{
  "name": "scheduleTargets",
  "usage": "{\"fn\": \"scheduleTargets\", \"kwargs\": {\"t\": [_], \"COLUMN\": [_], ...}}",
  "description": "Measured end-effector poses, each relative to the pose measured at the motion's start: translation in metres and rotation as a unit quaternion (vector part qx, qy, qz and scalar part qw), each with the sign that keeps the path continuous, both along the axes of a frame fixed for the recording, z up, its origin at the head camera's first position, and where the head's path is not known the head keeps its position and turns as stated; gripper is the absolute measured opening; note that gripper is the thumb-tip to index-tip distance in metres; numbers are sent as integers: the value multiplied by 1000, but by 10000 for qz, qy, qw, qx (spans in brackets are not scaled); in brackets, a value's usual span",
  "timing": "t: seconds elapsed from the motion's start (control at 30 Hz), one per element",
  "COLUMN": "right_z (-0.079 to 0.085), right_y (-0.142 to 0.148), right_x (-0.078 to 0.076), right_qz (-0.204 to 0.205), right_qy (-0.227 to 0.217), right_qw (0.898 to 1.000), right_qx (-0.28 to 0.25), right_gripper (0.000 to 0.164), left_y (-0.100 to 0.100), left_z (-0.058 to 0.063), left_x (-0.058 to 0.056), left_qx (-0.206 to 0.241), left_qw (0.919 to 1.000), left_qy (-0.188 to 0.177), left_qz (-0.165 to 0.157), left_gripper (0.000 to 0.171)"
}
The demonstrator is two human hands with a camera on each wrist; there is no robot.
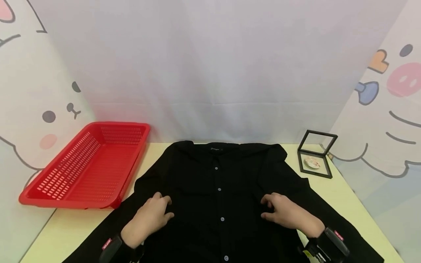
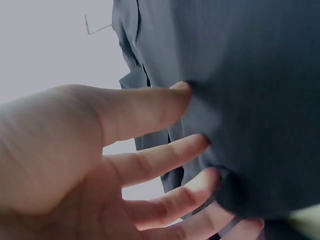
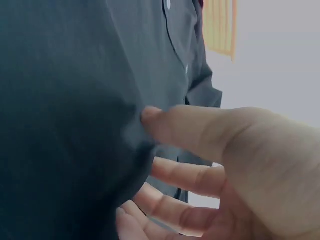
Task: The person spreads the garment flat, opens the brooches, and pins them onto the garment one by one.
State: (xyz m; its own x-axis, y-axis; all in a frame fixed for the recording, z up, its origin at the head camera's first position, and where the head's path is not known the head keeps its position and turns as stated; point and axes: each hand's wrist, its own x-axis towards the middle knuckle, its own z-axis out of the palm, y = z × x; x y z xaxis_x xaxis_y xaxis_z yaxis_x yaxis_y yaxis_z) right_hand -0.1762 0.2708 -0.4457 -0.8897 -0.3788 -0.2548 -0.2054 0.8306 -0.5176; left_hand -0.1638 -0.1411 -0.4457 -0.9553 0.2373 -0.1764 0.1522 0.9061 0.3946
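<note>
A black button-up shirt (image 1: 197, 208) lies front up, its collar toward the back of the table and its sleeves slanting down to both sides. On the left part of its front rests my left hand (image 1: 149, 215), thumb and fingers apart. In the left wrist view the fingertips (image 2: 200, 141) touch the dark cloth, and no fold shows between them. My right hand (image 1: 285, 212) touches the right part of the front, its thumb pointing inward. The right wrist view has the thumb (image 3: 162, 122) against the fabric, with the other fingers loosely bent below it.
A red plastic basket (image 1: 131, 175) with slotted sides stands at the left of the pale yellow table (image 1: 348, 197). At the back right, a small black frame-like case (image 1: 315, 174) stands open with a round patterned item (image 1: 311, 162) in it. A white curtain (image 1: 210, 73) hangs behind.
</note>
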Motion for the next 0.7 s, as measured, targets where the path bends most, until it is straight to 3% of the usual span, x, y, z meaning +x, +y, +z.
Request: {"fn": "scheduleTargets", "kwargs": {"t": [0.1,0.3,0.53,0.7], "right_z": [-3,-10,-8,0], "right_y": [-8,-19,-17,-13], "right_x": [7,12,16,14], "right_qz": [-122,-171,-143,-6], "right_qy": [-1,268,170,284], "right_qw": [9999,9995,9997,9994], "right_qx": [49,42,-103,-206], "right_gripper": [25,8,9,10], "left_y": [3,3,0,-1], "left_z": [-2,-7,-9,-1], "left_x": [5,8,11,14], "left_qx": [152,138,114,7], "left_qw": [9998,9994,9998,9996], "left_qy": [-121,-250,113,246], "left_qz": [-82,172,-134,-135], "left_gripper": [29,25,30,28]}}
